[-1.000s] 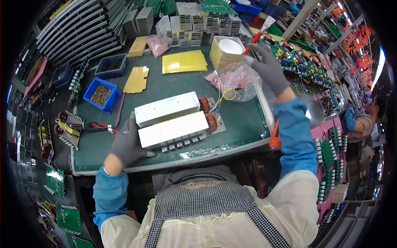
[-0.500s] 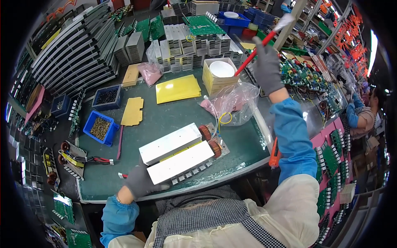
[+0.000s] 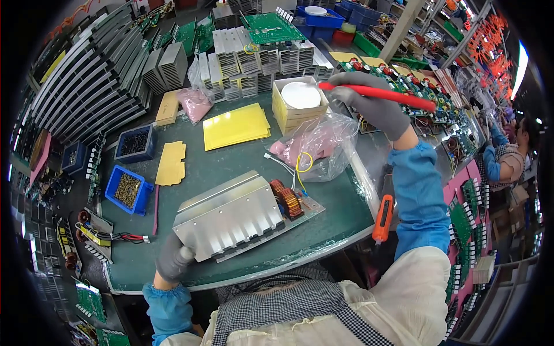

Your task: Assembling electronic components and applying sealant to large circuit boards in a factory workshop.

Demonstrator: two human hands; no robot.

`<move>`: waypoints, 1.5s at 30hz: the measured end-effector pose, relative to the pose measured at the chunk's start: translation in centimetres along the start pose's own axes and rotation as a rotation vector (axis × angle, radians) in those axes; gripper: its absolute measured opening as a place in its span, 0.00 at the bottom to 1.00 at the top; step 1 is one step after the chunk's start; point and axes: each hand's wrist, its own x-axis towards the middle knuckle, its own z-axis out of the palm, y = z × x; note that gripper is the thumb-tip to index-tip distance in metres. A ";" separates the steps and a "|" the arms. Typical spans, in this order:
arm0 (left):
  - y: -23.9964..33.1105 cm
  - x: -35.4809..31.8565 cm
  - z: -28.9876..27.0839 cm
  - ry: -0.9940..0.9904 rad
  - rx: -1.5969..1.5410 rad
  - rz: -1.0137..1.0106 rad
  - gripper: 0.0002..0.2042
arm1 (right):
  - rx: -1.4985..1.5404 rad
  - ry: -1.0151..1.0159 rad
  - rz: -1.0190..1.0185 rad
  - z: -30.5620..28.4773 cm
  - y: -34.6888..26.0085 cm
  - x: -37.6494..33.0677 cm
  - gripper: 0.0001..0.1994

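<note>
My right hand, in a grey glove, is closed around a long red-handled brush. The brush lies almost level, its thin end beside the round white surface inside a square box; its tip is hard to make out against the white. My grey-gloved left hand grips the near left end of a silver heat sink assembly. This assembly is tilted, a broad metal side with small holes facing up. Copper-wound coils and a circuit board edge show at its right end.
Yellow sheets and a clear bag with pink material lie beyond the assembly. Blue bins of small parts stand left. Stacked heat sinks line the back. An orange-handled tool hangs by the right edge. Another person sits far right.
My right hand has turned the brush from steeply upright to nearly level, bringing it beside the box. The assembly has tilted in my left hand, its pale top faces giving way to a metal side.
</note>
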 end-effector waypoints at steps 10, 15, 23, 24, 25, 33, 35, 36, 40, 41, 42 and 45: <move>-0.7 1.0 0.5 0.460 -0.018 -0.349 0.37 | -0.015 -0.256 0.071 3.7 3.9 3.6 0.10; -0.6 0.6 0.7 0.465 -0.006 -0.326 0.37 | -0.302 -0.233 -0.188 5.1 6.7 2.6 0.12; -1.8 0.3 -0.2 0.402 0.029 -0.307 0.37 | -0.440 -0.078 -0.388 5.3 7.2 1.1 0.15; -2.0 0.1 -0.3 0.375 0.023 -0.318 0.37 | -0.444 -0.077 -0.394 5.3 7.1 0.9 0.16; -2.0 0.0 -0.2 0.377 0.023 -0.318 0.37 | -0.448 -0.075 -0.400 5.2 7.0 0.8 0.17; -3.6 -0.9 -1.0 0.306 0.003 -0.243 0.37 | -0.622 -0.029 -0.513 5.9 5.3 0.4 0.15; -4.1 -1.3 -1.8 0.253 0.012 -0.301 0.37 | -0.674 -0.010 -0.556 6.3 4.6 -0.1 0.17; -3.7 -1.1 -1.4 0.290 0.012 -0.270 0.38 | -0.655 -0.019 -0.571 6.4 4.3 -0.2 0.17; -1.5 -0.4 -0.6 0.211 0.056 -0.225 0.36 | -0.724 0.023 -0.576 5.4 2.7 -0.9 0.18; -1.7 -0.1 -0.7 0.196 0.075 -0.182 0.36 | -0.764 0.031 -0.562 5.0 1.7 -1.2 0.19; -2.3 0.0 -0.8 0.188 0.099 -0.145 0.36 | -0.722 0.061 -0.543 5.1 0.5 -1.3 0.19; -2.2 0.1 -0.8 0.199 0.142 -0.128 0.36 | -0.396 0.124 -0.338 5.3 -4.9 -1.5 0.17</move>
